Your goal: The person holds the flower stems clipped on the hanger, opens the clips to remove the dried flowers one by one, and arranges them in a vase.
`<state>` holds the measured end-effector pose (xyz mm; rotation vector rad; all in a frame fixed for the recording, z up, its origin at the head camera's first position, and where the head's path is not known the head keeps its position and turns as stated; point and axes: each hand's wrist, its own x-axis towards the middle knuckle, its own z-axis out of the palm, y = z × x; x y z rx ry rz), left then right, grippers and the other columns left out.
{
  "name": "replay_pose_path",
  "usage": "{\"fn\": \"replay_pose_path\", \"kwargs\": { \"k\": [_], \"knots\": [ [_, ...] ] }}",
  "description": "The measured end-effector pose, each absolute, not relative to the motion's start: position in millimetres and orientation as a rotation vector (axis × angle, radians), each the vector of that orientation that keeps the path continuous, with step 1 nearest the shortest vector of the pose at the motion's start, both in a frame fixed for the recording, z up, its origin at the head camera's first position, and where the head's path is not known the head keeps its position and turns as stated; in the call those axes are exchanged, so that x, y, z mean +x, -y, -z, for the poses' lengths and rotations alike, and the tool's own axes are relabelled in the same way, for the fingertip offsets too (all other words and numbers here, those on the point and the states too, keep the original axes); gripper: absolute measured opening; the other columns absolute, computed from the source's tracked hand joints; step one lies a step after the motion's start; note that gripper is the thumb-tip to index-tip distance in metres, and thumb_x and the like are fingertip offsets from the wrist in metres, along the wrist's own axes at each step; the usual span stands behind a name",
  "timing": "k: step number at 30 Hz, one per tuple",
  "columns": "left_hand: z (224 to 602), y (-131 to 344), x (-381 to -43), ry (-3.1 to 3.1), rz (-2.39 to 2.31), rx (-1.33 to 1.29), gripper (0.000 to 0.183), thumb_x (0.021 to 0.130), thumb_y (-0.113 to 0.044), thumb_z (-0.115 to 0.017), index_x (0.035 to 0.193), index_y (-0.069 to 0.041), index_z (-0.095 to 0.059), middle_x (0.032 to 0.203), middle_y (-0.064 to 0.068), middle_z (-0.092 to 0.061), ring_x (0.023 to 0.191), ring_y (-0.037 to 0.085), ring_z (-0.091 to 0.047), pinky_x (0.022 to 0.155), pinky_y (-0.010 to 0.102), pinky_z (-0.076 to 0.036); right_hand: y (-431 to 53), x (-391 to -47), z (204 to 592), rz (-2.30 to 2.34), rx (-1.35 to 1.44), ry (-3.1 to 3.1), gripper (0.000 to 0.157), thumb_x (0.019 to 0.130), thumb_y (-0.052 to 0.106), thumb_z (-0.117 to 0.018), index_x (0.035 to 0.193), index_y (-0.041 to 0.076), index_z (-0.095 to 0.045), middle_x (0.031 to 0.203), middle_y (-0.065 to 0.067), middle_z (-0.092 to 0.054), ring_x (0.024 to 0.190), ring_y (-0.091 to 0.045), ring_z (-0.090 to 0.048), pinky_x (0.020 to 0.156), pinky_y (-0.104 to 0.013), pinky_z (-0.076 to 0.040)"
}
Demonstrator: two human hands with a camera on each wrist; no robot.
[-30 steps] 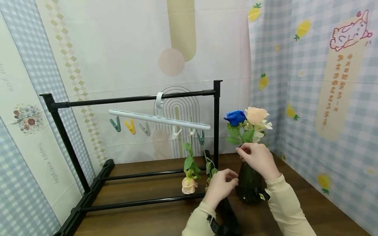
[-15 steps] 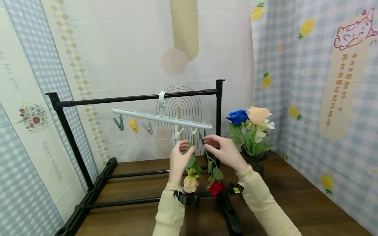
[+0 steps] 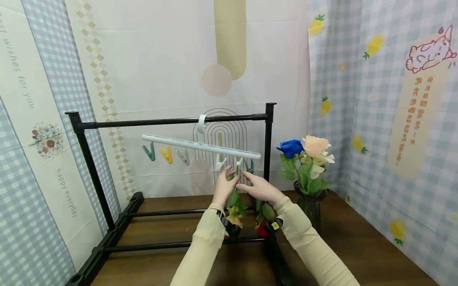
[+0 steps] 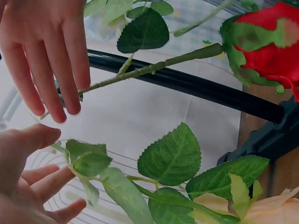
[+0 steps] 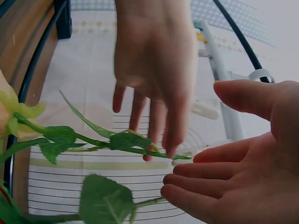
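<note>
Just below and right of the centre of the head view, a peach-coloured rose with a green stem and serrated green leaves (image 3: 236,206) hangs bloom-down under a small white plastic clip (image 3: 239,162). My left hand (image 3: 224,186) is at its stem, thumb and fingers apart on either side; whether they touch it I cannot tell. My right hand (image 3: 262,188) faces it from the right, its fingers straight and its thumb spread away from them. Just right of the peach rose, partly hidden by my right wrist, hangs a red rose with green leaves (image 3: 262,227), also bloom-down. Above both my hands, mid-frame, a tilted pale blue plastic hanger (image 3: 200,145) hooks over the top bar of a black tubular rack (image 3: 150,123). Along the hanger's left half are a teal clip (image 3: 149,151), a yellow clip (image 3: 166,154) and a grey clip (image 3: 183,157). At right of the frame, a dark green glass vase (image 3: 310,208) holds a blue rose (image 3: 290,147) and a pale peach bloom (image 3: 316,145). Everything stands on a brown wooden tabletop (image 3: 161,226), with a blue-and-white checked cloth (image 3: 372,99) at far right.
</note>
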<state>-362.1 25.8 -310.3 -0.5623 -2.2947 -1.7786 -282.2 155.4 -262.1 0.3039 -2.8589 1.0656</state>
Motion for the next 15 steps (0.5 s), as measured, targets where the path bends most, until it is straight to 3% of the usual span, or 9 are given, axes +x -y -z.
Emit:
{"fn": "replay_pose_path", "kwargs": {
  "k": [6,13,14,15],
  "knots": [
    [307,-31,-361,2.304,1.725,-0.496,0.044,0.093,-0.026,-0.063,0.134,-0.009,-0.057,0.121,0.015,-0.068,0.122,0.036,-0.056,0.109,0.061,-0.019,-152,-288,268,-1.159,0.303,2.825,0.071,0.101,0.034,-0.047,0.155,0.001,-0.013,0.16,-0.022,-0.018,0.146,-0.041,-0.025,0.113,-0.056,-0.03],
    [313,-32,-360,2.233,1.752,-0.477,0.034,0.092,-0.016,-0.064,0.125,-0.01,-0.064,0.107,0.016,-0.073,0.109,0.035,-0.064,0.108,0.068,-0.015,-146,-294,268,-1.168,0.267,2.77,0.076,0.101,0.032,-0.046,0.155,0.001,-0.002,0.16,-0.024,-0.015,0.144,-0.043,-0.027,0.111,-0.055,-0.033],
    [314,-32,-360,2.225,1.756,-0.482,0.034,0.092,-0.015,-0.063,0.125,-0.011,-0.065,0.106,0.016,-0.073,0.108,0.034,-0.065,0.109,0.068,-0.016,-146,-295,267,-1.165,0.268,2.758,0.077,0.101,0.032,-0.046,0.155,0.001,-0.001,0.16,-0.024,-0.015,0.143,-0.043,-0.028,0.11,-0.054,-0.035],
    [314,-32,-360,2.219,1.76,-0.487,0.034,0.091,-0.014,-0.063,0.125,-0.011,-0.065,0.105,0.016,-0.073,0.107,0.034,-0.065,0.109,0.068,-0.016,-145,-296,267,-1.159,0.265,2.746,0.077,0.101,0.031,-0.047,0.155,0.002,0.0,0.159,-0.025,-0.016,0.134,-0.043,-0.044,0.104,-0.052,-0.043]
  ]
}}
